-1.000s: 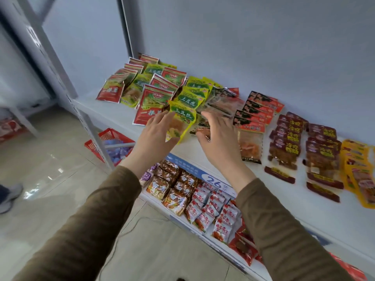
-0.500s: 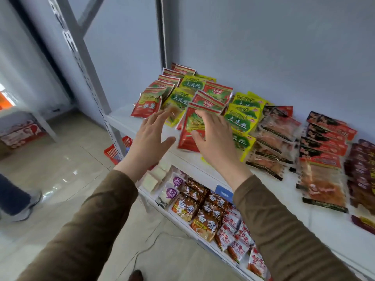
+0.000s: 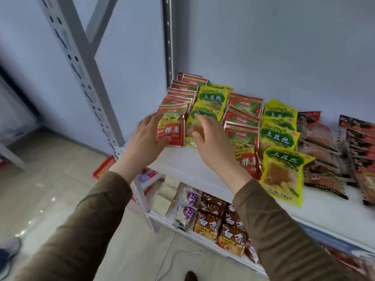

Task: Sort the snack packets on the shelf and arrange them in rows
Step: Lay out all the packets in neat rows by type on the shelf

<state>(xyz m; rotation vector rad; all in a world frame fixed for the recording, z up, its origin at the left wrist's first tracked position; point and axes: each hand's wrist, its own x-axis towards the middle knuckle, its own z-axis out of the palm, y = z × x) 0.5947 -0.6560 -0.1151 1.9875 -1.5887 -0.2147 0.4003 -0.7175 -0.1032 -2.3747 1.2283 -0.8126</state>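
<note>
Flanking the front red packet point(image 3: 172, 128) at the shelf point(image 3: 178, 159) corner, the left hand point(image 3: 146, 136) and right hand point(image 3: 211, 138) are held flat-fingered, seemingly to square its row.

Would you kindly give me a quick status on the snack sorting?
Left hand open, touching front red packet. Right hand open over yellow packet. Rows partly formed on shelf. Nothing blocking.
</note>
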